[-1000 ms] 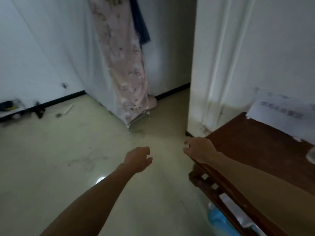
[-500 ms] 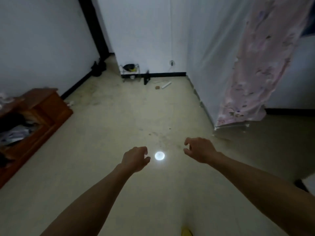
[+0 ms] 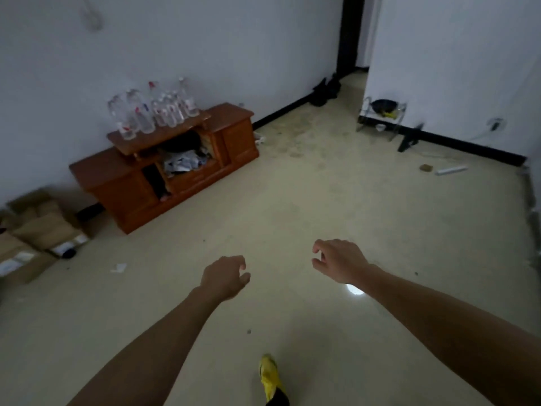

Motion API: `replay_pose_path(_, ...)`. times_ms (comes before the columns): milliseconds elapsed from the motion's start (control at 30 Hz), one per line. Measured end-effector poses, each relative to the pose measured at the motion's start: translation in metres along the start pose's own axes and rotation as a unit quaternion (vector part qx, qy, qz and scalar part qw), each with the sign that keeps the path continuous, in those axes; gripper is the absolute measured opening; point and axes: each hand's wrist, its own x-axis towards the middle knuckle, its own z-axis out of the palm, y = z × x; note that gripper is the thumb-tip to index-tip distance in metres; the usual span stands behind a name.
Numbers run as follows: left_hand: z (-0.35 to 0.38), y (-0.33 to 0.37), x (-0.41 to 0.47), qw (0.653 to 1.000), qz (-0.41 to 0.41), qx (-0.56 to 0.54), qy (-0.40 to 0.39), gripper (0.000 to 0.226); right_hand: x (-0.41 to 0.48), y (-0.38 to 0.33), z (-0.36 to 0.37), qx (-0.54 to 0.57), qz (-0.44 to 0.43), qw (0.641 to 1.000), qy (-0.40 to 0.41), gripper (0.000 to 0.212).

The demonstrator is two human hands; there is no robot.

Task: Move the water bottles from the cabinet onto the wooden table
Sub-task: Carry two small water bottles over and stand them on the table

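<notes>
- Standing in a tight cluster on the raised top shelf of the cabinet [image 3: 126, 194], the bottles [image 3: 152, 111] are clear, upright and capped. Blur makes their number hard to tell.
- The cabinet is low and reddish-brown and sits against the left wall, well apart from both hands.
- Its middle compartment is open and stuffed with crumpled clutter [image 3: 183, 163].
- The left hand [image 3: 225, 276] hangs in the air over the floor [image 3: 322, 186], fingers loosely curled and grasping nothing.
- The right hand [image 3: 339, 260] is level with it and apart from it, fingers also loosely curled and the thumb near the forefinger, with nothing held.
- Between the hands and the cabinet lies bare floor, with only a small paper scrap [image 3: 118, 267] off to the left.
- Cardboard boxes [image 3: 38, 227] are stacked against the wall just left of the cabinet.
- A yellow shoe [image 3: 270, 376] shows at the bottom edge, between the forearms.
- A bright spot of light [image 3: 354, 290] reflects on the floor just under the right wrist.
- By the right wall a small rack [image 3: 380, 115] carries what looks like a dark pan.
- Near it on the floor lie a white tube [image 3: 450, 170] and a small brown block [image 3: 426, 167].
- A dark doorway [image 3: 349, 33] opens at the far corner, with dark shoes [image 3: 325, 90] beside it.
</notes>
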Motion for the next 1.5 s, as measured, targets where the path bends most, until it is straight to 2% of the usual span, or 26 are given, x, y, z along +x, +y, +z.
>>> replay_pose_path(133, -0.018, -0.062, 0.087, 0.999, -0.049, -0.024, 0.006, 0.032, 0.125, -0.027, 0.015, -0.007, -0.055, 0.998, -0.020, 0.032)
replay_pose_path(333, -0.092, -0.129, 0.214, 0.997, -0.067, -0.034, 0.033, 0.032, 0.295, -0.054, -0.014, -0.002, -0.063, 0.998, 0.005, 0.033)
replay_pose_path(500, -0.126, -0.156, 0.300, 0.997, -0.069, -0.037, 0.021, 0.032, 0.390, -0.056, -0.022, 0.003, -0.076, 0.997, -0.002, 0.032)
replay_pose_path(733, -0.157, -0.201, 0.448, 0.996, -0.074, -0.041, 0.020, 0.033, 0.568, -0.037, -0.014, -0.005, -0.095, 0.995, -0.021, 0.034)
replay_pose_path(933, -0.216, -0.254, 0.581, 0.990, -0.135, -0.042, 0.029, 0.031, 0.744, -0.043, -0.023, 0.005, -0.147, 0.989, -0.021, 0.034)
replay_pose_path(1067, -0.260, -0.283, 0.654, 0.980, -0.169, -0.086, 0.059, 0.029, 0.854, -0.058, -0.046, 0.004, -0.178, 0.984, -0.013, 0.035)
replay_pose_path(1333, -0.282, -0.362, 0.772, 0.974, -0.203, -0.099, 0.035, 0.032, 1.018, -0.099, -0.018, 0.006, -0.219, 0.974, -0.056, 0.033)
replay_pose_path(1500, -0.315, -0.443, 0.888, 0.970, -0.208, -0.115, 0.048, 0.020, 1.156, -0.128, 0.004, 0.003, -0.217, 0.975, -0.057, 0.027)
